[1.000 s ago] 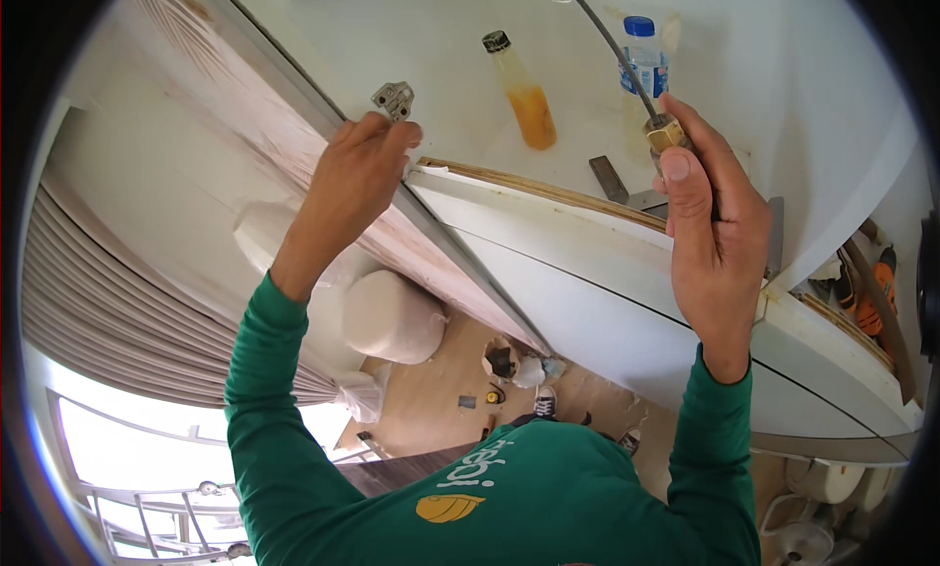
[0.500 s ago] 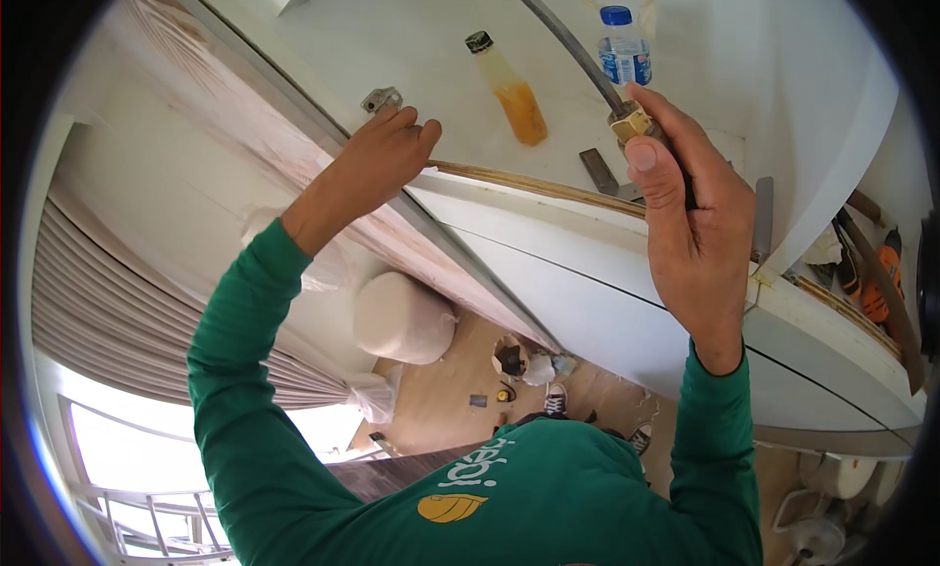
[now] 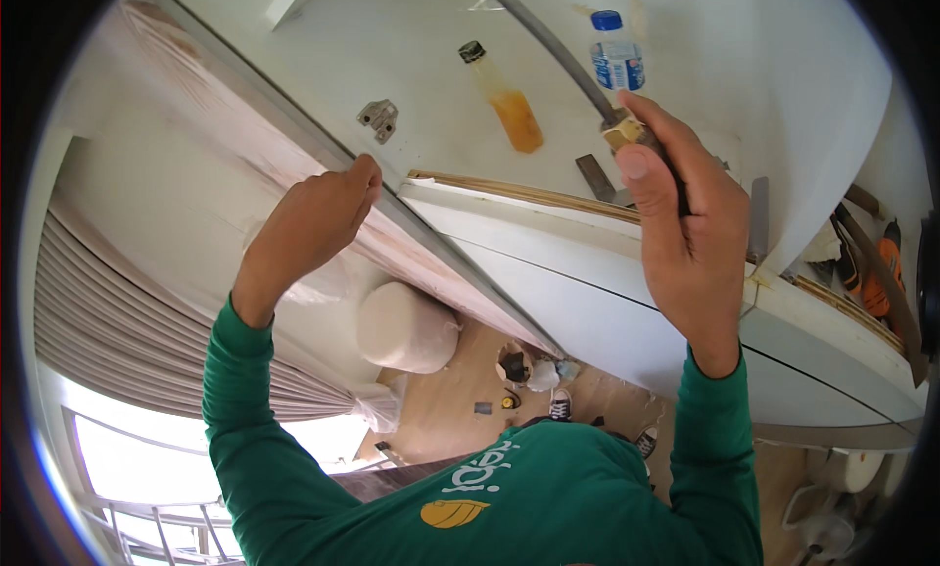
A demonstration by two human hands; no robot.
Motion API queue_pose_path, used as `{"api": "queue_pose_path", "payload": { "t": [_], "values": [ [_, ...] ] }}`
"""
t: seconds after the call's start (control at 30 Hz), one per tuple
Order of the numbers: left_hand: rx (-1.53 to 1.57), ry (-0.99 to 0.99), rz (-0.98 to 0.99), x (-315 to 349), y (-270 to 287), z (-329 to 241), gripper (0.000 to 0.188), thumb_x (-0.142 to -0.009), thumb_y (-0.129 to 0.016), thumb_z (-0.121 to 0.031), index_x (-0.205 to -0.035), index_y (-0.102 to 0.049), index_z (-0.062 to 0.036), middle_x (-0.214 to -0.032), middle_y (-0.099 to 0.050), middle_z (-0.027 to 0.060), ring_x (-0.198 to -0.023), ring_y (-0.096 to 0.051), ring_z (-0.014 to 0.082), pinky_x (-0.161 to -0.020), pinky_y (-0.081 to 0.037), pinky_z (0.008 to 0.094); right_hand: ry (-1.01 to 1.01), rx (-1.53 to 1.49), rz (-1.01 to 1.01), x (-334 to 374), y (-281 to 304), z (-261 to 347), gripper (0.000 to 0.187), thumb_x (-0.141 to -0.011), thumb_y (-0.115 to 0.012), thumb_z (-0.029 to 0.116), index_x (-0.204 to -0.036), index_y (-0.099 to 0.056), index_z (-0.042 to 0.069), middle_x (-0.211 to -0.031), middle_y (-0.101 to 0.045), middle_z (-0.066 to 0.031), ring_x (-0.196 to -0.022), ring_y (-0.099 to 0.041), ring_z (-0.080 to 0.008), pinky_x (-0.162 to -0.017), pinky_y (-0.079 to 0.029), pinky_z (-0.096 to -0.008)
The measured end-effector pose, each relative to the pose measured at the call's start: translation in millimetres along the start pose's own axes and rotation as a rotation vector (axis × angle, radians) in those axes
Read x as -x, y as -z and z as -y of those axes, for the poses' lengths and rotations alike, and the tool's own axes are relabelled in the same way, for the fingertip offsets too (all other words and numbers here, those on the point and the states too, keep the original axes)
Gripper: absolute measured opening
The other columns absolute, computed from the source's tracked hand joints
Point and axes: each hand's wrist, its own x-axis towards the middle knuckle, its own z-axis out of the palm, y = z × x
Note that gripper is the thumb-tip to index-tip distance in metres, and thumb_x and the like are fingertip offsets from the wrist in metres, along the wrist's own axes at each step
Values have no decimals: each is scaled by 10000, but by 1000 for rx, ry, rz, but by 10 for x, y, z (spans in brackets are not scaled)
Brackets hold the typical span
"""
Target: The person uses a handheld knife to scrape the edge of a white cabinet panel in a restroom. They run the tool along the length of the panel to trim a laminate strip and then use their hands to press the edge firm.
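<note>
My right hand grips a hand tool with a long, narrow grey blade and a yellowish collar below it. The blade points up and left over the white surface. My left hand is closed, its fingers curled together beside the long grey edge strip; whatever they may hold is hidden. Just beyond its fingertips a metal hinge piece lies on the white surface. Between the hands lies a bottle of orange-yellow liquid with a black cap. A blue-capped clear bottle is just beyond my right hand.
A dark flat metal piece lies near the raw wooden edge. An orange and black power tool is at the far right. Below, a wrapped round pouf and an open bag stand on the wooden floor.
My left hand has drawn back from the hinge piece, down and to the left, leaving the hinge piece in full view. My right hand has shifted slightly, still holding the tool.
</note>
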Motion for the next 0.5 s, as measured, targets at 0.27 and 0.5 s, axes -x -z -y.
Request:
{"api": "queue_pose_path", "payload": {
  "t": [0.27,0.5],
  "values": [
    [296,-342,-544,-33,-421,90,267,-1041,-675,6,-1258,-549,-86,-1105,-718,149,-880,-705,404,-774,-563,515,-75,35,45,43,-5,35,400,-1137,-733,237,-1439,-728,-25,-1053,-800,-104,-906,-679,-120,-843,-555,-274],
    [152,-263,-463,-409,-647,196,228,-1038,-704,-33,-1212,-562,-71,-1050,-722,159,-891,-714,399,-773,-556,508,-110,32,110,49,-16,46,417,-1149,-717,267,-1454,-724,-16,-1081,-807,-93,-946,-672,-108,-862,-550,-275]
  ]
}}
